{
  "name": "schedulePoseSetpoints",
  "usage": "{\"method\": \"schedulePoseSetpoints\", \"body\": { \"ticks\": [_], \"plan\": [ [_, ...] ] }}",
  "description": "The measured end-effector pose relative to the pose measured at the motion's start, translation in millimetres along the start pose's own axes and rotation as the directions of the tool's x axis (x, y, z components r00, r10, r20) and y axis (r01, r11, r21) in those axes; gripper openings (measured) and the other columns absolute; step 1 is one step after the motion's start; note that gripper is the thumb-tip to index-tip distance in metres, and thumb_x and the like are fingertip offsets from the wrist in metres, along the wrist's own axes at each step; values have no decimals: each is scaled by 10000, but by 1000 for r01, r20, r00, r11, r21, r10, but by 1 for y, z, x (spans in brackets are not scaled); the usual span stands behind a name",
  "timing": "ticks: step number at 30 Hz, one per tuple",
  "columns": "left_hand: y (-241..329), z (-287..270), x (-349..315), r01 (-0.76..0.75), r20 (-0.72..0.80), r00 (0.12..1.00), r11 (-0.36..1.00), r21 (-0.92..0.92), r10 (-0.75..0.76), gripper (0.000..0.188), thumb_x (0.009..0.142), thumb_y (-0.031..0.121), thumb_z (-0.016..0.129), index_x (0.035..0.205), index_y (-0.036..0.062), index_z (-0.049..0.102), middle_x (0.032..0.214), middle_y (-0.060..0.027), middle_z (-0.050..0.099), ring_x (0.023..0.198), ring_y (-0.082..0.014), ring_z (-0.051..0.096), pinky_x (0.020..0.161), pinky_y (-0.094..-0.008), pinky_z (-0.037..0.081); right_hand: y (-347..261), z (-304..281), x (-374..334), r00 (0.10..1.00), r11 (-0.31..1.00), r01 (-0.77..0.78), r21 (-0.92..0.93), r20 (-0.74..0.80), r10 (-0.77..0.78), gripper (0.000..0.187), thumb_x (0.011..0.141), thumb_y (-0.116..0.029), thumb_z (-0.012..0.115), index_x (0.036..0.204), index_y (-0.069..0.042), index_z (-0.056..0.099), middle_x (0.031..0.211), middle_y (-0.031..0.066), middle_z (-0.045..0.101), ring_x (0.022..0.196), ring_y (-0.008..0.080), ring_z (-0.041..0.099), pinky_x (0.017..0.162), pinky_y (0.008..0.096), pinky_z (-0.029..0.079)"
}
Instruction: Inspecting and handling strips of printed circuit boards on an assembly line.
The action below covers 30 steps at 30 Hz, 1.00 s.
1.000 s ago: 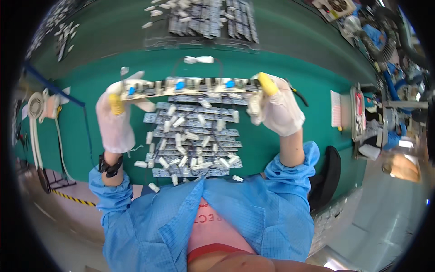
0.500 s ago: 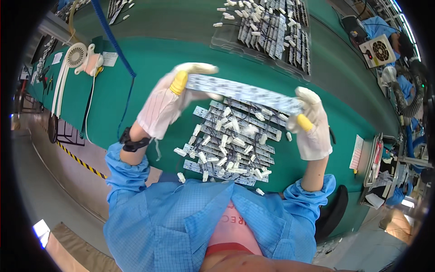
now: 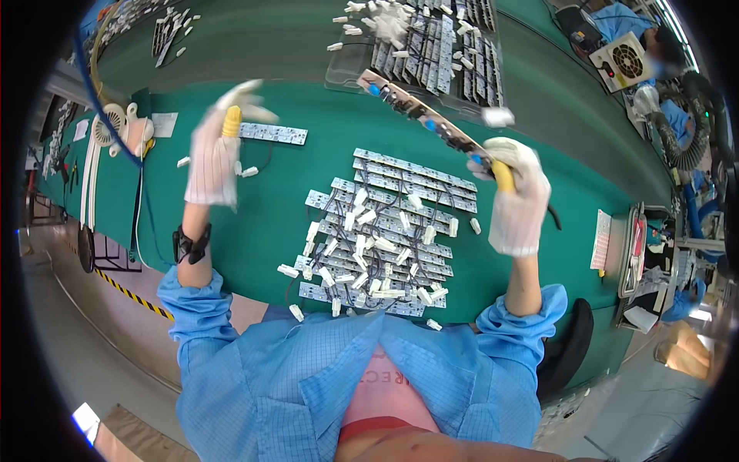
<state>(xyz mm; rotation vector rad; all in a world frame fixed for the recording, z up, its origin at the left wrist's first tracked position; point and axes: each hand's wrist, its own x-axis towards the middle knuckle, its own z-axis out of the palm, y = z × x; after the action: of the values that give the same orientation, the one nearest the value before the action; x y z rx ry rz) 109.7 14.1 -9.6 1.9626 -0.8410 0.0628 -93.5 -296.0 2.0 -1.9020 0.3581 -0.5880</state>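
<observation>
My right hand (image 3: 519,192), in a white glove with a yellow thumb tip, grips one end of a long narrow circuit board (image 3: 427,115). Dark and blue components line the side that shows. A blurred white connector (image 3: 497,117) is in the air beside this hand. My left hand (image 3: 219,150), gloved alike, has its fingers apart beside a short pale circuit strip (image 3: 273,134); the glove hides the strip's near end. A black wire trails from that strip toward white connectors (image 3: 248,171). Between my hands, rows of circuit strips (image 3: 416,171) with wires and white connectors cover the green table.
A clear tray (image 3: 346,83) of more wired strips stands at the far side. At the left are a small white fan (image 3: 112,123) and a hanging blue coiled hose (image 3: 96,100). A fan-fronted box (image 3: 623,63) stands at the far right, near another person.
Both hands held a pale strip between them. My left hand has moved left, off it, to a short strip there. My right hand now holds a board alone, tilted, its components showing.
</observation>
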Motion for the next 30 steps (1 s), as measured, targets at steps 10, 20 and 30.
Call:
{"method": "schedulePoseSetpoints", "body": {
  "ticks": [10, 20, 30],
  "plan": [
    [57, 43, -21, -363, 327, 866, 926, -106, 377, 449, 856, 334, 580, 1204, 53, 539, 1076, -167, 615, 938, -238, 607, 789, -424, 466, -22, 2, -12, 864, 863, 501, -66, 84, -496, 476, 812, -234, 716, 1195, -16, 537, 1218, 172, 551, 1133, 302, 547, 965, 403, 426],
    [75, 50, -21, 169, 278, 956, 950, -264, -93, 361, 930, 309, 475, 1054, 7, 628, 904, -94, 681, 783, -161, 608, 775, -284, 445, -14, 9, -10, 636, 440, 644, -626, 119, -762, 507, 782, -116, 733, 1228, -33, 509, 1324, 175, 440, 1234, 351, 477, 1037, 482, 369],
    [74, 57, -31, 248, 294, 953, 757, -604, -77, 400, 895, 239, 609, 1185, -30, 547, 1053, -119, 651, 950, -162, 615, 895, -284, 453, -28, -3, -18, 988, 982, -148, 117, 56, 142, 399, 929, -265, 585, 1209, 14, 523, 684, 23, 559, 447, 54, 447, 414, 163, 334]
  ]
}}
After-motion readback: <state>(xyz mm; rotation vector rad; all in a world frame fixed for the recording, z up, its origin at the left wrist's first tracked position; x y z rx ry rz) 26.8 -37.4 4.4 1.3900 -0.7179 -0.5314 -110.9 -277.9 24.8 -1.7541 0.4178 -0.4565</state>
